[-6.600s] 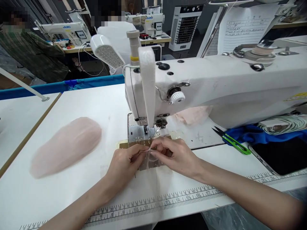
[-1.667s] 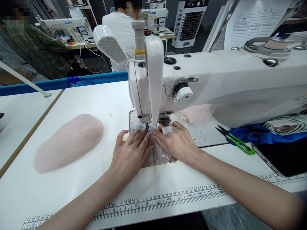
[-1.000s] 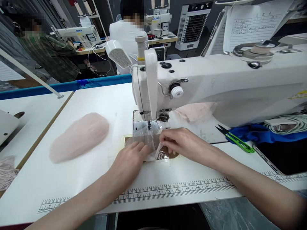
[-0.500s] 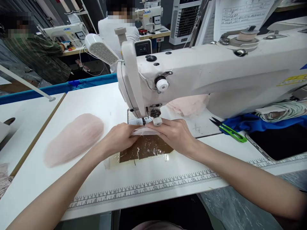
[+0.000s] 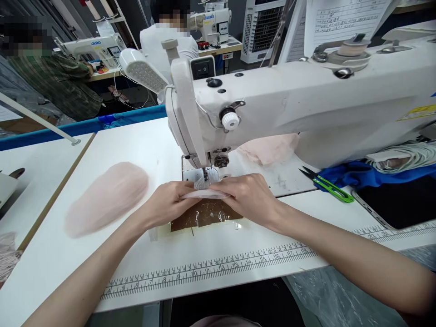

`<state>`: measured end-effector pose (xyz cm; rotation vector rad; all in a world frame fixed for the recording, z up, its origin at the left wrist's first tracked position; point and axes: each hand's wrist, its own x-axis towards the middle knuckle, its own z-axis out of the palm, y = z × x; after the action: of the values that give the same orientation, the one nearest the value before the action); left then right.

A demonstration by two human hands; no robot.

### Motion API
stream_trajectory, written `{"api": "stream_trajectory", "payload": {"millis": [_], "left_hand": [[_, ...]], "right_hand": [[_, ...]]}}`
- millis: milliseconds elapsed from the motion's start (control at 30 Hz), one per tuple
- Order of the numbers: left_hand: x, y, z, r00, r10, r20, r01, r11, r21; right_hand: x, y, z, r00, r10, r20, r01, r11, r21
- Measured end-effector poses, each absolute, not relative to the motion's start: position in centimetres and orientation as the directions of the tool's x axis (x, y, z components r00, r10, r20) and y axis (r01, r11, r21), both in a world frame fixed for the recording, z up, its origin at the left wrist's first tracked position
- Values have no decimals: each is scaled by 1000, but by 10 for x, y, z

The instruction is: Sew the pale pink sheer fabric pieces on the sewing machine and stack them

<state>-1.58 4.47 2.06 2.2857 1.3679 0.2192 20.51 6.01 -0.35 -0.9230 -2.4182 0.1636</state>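
Note:
Between my two hands a strip of sheer pale fabric [image 5: 206, 194] is held just in front of the presser foot [image 5: 205, 173] of a white sewing machine [image 5: 272, 97]. My left hand [image 5: 170, 200] pinches the fabric's left end, thumb toward me. On the right end, my right hand [image 5: 250, 196] grips it with the fingers bent over the top. Some of the sheer cloth reaches back toward the needle area; whether it lies under the foot I cannot tell. Below the hands a brown taped patch [image 5: 204, 215] covers part of the tabletop.
Left on the table lies a sheer pink fabric piece [image 5: 109, 197]; another pink piece [image 5: 269, 147] sits behind the needle. Green thread snips [image 5: 329, 186], a blue cloth [image 5: 354, 175] and a phone [image 5: 398, 200] are at right. A printed ruler [image 5: 204, 268] runs along the front edge. Two people work beyond.
Both hands have drawn slightly toward me with the fabric, away from the presser foot. The white knob-like part by the needle no longer shows, and more of the needle plate is visible.

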Motion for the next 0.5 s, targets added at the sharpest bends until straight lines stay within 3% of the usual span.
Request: {"api": "stream_trajectory", "payload": {"millis": [133,267,367,500], "left_hand": [[-11,23,4,589,791,166,776,-611,155],[-4,5,-9,666,654,360,732,-665,-147],[-3,0,-12,688,621,375,714,-672,-197],[-8,0,-16,685,642,345,711,-693,-122]], "right_hand": [[208,51,0,-703,593,392,573,799,-182],[207,48,-2,-758,496,424,517,853,-72],[206,49,-5,-767,465,441,476,874,-95],[206,49,-5,-761,460,457,461,880,-118]]}}
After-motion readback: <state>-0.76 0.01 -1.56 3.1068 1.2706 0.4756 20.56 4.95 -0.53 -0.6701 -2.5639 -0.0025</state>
